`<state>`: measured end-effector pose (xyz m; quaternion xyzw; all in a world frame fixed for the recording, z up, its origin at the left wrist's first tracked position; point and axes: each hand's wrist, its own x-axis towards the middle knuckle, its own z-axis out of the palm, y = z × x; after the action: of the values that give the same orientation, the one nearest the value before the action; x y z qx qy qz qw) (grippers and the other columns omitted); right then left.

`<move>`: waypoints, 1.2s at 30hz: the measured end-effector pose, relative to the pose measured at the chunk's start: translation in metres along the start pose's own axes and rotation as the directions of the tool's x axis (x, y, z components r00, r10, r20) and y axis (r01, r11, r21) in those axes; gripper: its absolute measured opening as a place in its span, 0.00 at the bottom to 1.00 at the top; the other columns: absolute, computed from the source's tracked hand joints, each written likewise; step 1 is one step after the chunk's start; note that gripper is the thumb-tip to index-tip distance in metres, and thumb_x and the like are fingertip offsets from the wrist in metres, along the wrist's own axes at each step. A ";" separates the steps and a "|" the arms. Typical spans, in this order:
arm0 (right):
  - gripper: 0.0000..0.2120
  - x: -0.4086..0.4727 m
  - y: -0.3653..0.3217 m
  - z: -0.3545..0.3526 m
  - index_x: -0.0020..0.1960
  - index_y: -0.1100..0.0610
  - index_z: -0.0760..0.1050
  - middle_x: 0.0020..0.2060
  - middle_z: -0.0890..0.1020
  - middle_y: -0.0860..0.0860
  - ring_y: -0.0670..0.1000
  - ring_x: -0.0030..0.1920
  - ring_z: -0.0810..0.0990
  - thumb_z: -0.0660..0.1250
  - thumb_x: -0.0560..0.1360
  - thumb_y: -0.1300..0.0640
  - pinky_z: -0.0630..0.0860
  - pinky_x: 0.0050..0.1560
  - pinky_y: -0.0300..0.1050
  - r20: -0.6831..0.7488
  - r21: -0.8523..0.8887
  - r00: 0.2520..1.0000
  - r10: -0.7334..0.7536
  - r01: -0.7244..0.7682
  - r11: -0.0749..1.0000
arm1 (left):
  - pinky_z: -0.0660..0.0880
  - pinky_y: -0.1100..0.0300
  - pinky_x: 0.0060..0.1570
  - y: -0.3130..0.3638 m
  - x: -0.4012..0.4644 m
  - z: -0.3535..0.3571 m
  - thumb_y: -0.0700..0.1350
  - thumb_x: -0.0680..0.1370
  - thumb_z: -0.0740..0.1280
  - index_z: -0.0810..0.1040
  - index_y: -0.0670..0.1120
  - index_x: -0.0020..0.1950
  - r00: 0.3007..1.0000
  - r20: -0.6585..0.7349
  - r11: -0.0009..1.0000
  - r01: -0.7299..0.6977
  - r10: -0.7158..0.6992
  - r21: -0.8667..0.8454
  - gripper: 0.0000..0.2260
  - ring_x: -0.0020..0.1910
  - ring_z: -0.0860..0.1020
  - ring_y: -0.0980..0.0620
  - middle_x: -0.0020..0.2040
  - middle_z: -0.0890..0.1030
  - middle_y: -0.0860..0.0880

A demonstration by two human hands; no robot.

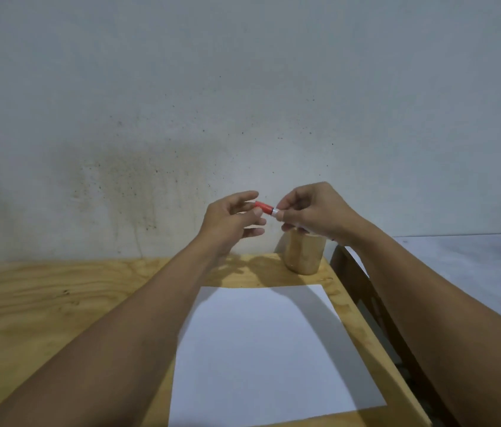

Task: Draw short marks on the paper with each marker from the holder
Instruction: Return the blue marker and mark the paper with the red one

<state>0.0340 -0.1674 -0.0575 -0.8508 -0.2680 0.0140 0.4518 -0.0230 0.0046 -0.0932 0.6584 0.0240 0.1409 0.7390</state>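
Red-capped marker point(265, 208) between both hands, above the holder point(302, 254).

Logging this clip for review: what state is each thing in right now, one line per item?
Red marker: held in the air between both hands, red cap on.
Left hand: fingertips on the cap end.
Right hand: grip closed on the marker's white body.
Paper: flat on the table, blank.
Holder: upright behind the paper; contents hidden.
Table: bears the paper and holder.
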 end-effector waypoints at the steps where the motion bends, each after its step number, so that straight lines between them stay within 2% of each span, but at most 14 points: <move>1: 0.10 -0.003 -0.002 0.005 0.48 0.62 0.83 0.39 0.87 0.56 0.48 0.37 0.87 0.75 0.72 0.55 0.82 0.37 0.42 0.038 0.012 0.999 0.006 -0.007 1.000 | 0.83 0.55 0.44 0.001 -0.005 -0.005 0.33 0.75 0.67 0.77 0.38 0.59 1.000 0.022 1.000 -0.005 0.005 -0.009 0.13 0.41 0.82 0.47 0.46 0.80 0.41; 5: 0.10 -0.014 -0.010 0.026 0.48 0.61 0.83 0.39 0.87 0.53 0.48 0.37 0.86 0.73 0.74 0.54 0.82 0.39 0.46 0.132 0.011 0.991 0.025 -0.027 1.000 | 0.82 0.62 0.40 -0.002 -0.021 -0.024 0.33 0.75 0.67 0.81 0.37 0.48 1.000 0.018 0.998 -0.023 0.023 0.051 0.05 0.33 0.82 0.52 0.39 0.81 0.41; 9: 0.07 -0.024 -0.011 0.054 0.46 0.60 0.83 0.35 0.86 0.52 0.47 0.34 0.84 0.73 0.74 0.56 0.76 0.31 0.42 0.125 -0.010 0.991 -0.040 0.042 0.999 | 0.80 0.65 0.33 -0.006 -0.032 -0.039 0.32 0.74 0.67 0.79 0.31 0.49 0.998 -0.058 0.990 -0.005 0.014 0.139 0.06 0.27 0.80 0.55 0.35 0.80 0.41; 14: 0.03 -0.035 -0.009 0.076 0.46 0.58 0.82 0.38 0.86 0.52 0.53 0.41 0.85 0.73 0.73 0.59 0.80 0.43 0.46 0.045 -0.206 0.994 -0.097 0.105 0.973 | 0.80 0.65 0.31 -0.017 -0.036 -0.082 0.34 0.74 0.69 0.80 0.33 0.44 0.977 -0.198 0.976 0.118 -0.081 0.184 0.04 0.27 0.80 0.54 0.36 0.81 0.40; 16: 0.03 -0.039 -0.008 0.079 0.49 0.57 0.79 0.38 0.86 0.53 0.53 0.39 0.85 0.71 0.75 0.60 0.82 0.41 0.47 0.051 -0.131 0.996 -0.074 0.081 0.988 | 0.78 0.66 0.30 -0.024 -0.039 -0.103 0.33 0.73 0.69 0.80 0.35 0.42 0.968 -0.242 0.929 0.149 -0.067 0.338 0.01 0.26 0.78 0.55 0.38 0.82 0.39; 19: 0.03 -0.044 -0.011 0.086 0.51 0.59 0.76 0.44 0.84 0.61 0.55 0.34 0.84 0.64 0.80 0.62 0.82 0.33 0.46 0.134 0.208 0.991 0.012 -0.040 0.977 | 0.73 0.67 0.26 -0.036 -0.045 -0.123 0.30 0.72 0.68 0.80 0.38 0.45 0.953 -0.301 0.763 0.206 -0.015 0.613 0.05 0.30 0.79 0.52 0.38 0.81 0.40; 21: 0.07 -0.043 -0.012 0.092 0.52 0.64 0.78 0.45 0.82 0.66 0.54 0.33 0.84 0.61 0.81 0.64 0.82 0.33 0.46 0.192 0.436 0.978 0.081 -0.159 0.886 | 0.78 0.58 0.32 -0.045 -0.046 -0.133 0.31 0.70 0.69 0.78 0.41 0.46 0.951 -0.310 0.654 0.226 0.014 0.722 0.08 0.37 0.80 0.46 0.42 0.80 0.39; 23: 0.10 -0.041 -0.013 0.098 0.54 0.66 0.79 0.46 0.81 0.67 0.55 0.34 0.84 0.59 0.81 0.67 0.83 0.35 0.46 0.257 0.630 0.955 0.151 -0.284 0.723 | 0.78 0.54 0.43 -0.051 -0.046 -0.139 0.34 0.69 0.71 0.77 0.42 0.45 0.956 -0.291 0.562 0.226 0.027 0.795 0.07 0.41 0.80 0.44 0.44 0.79 0.40; 26: 0.12 -0.037 -0.009 0.108 0.59 0.68 0.76 0.44 0.81 0.66 0.57 0.38 0.86 0.59 0.79 0.71 0.84 0.38 0.48 0.345 0.813 0.926 0.153 -0.376 0.444 | 0.71 0.58 0.41 -0.056 -0.048 -0.142 0.36 0.68 0.73 0.76 0.43 0.41 0.962 -0.269 0.513 0.211 0.040 0.832 0.07 0.43 0.78 0.45 0.42 0.79 0.43; 28: 0.15 -0.035 -0.004 0.116 0.61 0.67 0.75 0.42 0.82 0.64 0.57 0.40 0.87 0.58 0.77 0.73 0.85 0.41 0.48 0.355 0.862 0.926 0.132 -0.378 0.337 | 0.69 0.59 0.40 -0.060 -0.048 -0.142 0.37 0.68 0.74 0.77 0.44 0.39 0.965 -0.255 0.520 0.191 0.053 0.832 0.07 0.42 0.78 0.46 0.40 0.79 0.45; 31: 0.14 -0.031 0.004 0.128 0.58 0.65 0.77 0.40 0.83 0.61 0.55 0.38 0.86 0.68 0.72 0.70 0.84 0.39 0.46 0.309 0.873 0.943 0.123 -0.333 0.357 | 0.70 0.60 0.41 -0.065 -0.047 -0.144 0.38 0.68 0.75 0.80 0.43 0.44 0.966 -0.249 0.543 0.176 0.064 0.821 0.08 0.43 0.78 0.47 0.42 0.81 0.45; 33: 0.13 -0.028 0.006 0.137 0.56 0.64 0.79 0.38 0.82 0.58 0.53 0.34 0.84 0.71 0.72 0.65 0.83 0.34 0.44 0.252 0.844 0.952 0.173 -0.304 0.442 | 0.71 0.60 0.47 -0.069 -0.050 -0.143 0.41 0.67 0.76 0.77 0.43 0.55 0.959 -0.269 0.547 0.178 0.089 0.818 0.18 0.49 0.77 0.48 0.50 0.79 0.45; 34: 0.11 -0.027 0.007 0.143 0.55 0.64 0.81 0.37 0.81 0.57 0.51 0.33 0.83 0.72 0.73 0.62 0.82 0.33 0.43 0.214 0.821 0.954 0.208 -0.291 0.491 | 0.71 0.59 0.49 -0.070 -0.054 -0.141 0.42 0.68 0.75 0.75 0.43 0.59 0.948 -0.291 0.555 0.175 0.127 0.813 0.21 0.52 0.76 0.48 0.55 0.76 0.46; 36: 0.11 -0.024 0.011 0.156 0.51 0.65 0.83 0.37 0.81 0.55 0.49 0.34 0.80 0.73 0.74 0.58 0.82 0.34 0.42 0.121 0.771 0.958 0.258 -0.255 0.583 | 0.72 0.59 0.48 -0.073 -0.066 -0.136 0.43 0.71 0.72 0.73 0.45 0.57 0.913 -0.285 0.547 0.085 0.292 0.833 0.17 0.51 0.75 0.49 0.56 0.72 0.49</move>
<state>-0.0234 -0.0649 -0.1634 -0.6000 -0.1089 0.1919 0.7689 -0.1034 0.1134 -0.1924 0.8861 0.1947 0.2855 0.3090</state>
